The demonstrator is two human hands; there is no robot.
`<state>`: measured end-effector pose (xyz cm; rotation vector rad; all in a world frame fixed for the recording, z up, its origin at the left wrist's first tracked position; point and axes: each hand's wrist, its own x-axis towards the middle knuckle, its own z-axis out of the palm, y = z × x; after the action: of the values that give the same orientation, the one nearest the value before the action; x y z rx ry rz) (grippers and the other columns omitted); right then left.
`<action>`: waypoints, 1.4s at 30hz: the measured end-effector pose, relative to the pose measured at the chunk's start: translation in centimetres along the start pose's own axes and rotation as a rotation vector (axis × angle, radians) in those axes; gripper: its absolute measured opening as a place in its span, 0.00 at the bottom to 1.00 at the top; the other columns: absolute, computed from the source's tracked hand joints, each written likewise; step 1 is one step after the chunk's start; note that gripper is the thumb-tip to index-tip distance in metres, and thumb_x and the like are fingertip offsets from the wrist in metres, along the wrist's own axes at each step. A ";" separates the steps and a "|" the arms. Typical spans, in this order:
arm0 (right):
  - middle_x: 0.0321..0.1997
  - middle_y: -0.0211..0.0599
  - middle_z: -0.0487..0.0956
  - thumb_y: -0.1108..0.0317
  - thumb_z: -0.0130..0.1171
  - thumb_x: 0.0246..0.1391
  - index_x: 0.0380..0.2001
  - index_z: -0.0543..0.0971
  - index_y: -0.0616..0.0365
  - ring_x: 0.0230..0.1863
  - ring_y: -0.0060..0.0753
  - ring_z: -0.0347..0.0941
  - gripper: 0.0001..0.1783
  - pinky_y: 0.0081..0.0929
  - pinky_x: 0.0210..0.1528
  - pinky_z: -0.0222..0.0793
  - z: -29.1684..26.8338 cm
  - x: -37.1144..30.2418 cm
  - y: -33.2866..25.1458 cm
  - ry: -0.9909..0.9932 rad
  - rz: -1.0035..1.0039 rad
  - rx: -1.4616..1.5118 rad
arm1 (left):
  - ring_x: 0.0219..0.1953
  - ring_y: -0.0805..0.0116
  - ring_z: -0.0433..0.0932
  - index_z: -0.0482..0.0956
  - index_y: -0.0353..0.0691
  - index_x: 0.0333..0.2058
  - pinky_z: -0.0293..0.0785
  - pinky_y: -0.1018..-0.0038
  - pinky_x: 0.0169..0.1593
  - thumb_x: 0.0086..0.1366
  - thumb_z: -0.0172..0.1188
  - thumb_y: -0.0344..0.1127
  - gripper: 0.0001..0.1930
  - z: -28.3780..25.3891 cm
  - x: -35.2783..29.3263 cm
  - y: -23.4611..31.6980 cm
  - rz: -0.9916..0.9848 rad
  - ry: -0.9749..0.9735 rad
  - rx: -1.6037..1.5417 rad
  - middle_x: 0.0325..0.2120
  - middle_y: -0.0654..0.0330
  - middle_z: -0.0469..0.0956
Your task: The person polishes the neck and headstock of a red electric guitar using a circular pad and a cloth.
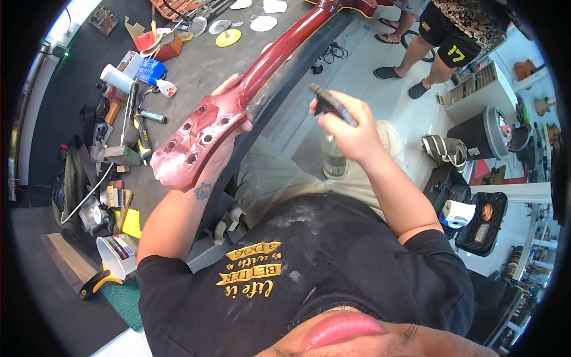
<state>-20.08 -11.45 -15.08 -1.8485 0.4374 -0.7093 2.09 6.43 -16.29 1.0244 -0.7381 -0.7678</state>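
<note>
A glossy dark-red guitar neck [279,50] slants from the top of the view down to its headstock [193,140], which has several bare tuner holes. My left hand [221,156] is wrapped round the neck from beneath, just by the headstock; much of the palm is hidden behind the wood. To the right of the headstock, apart from it, my right hand [354,128] grips a spray bottle [334,159] by its black trigger head. The bottle's see-through body with pale green liquid hangs below the fist, above my lap.
The dark workbench [196,56] carries a yellow disc [228,38], a blue box [151,70], a yellow-black screwdriver [141,134] and a white tub [117,256] with a yellow-handled brush. Another person's legs [397,56] stand at the upper right. A black bin [476,134] and an open black case [483,223] are at right.
</note>
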 end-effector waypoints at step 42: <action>0.41 0.55 0.84 0.55 0.67 0.58 0.46 0.81 0.63 0.45 0.58 0.82 0.22 0.47 0.49 0.75 20.6 31.7 -11.7 -0.021 -0.676 -0.049 | 0.54 0.71 0.78 0.67 0.39 0.70 0.76 0.75 0.58 0.50 0.85 0.30 0.49 -1.3 -0.2 1.5 -0.039 -0.067 0.210 0.58 0.57 0.76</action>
<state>17.00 -11.35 -1.27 -2.0553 -0.2090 -1.1294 3.40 7.69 -15.34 1.2100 -0.8720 -0.7731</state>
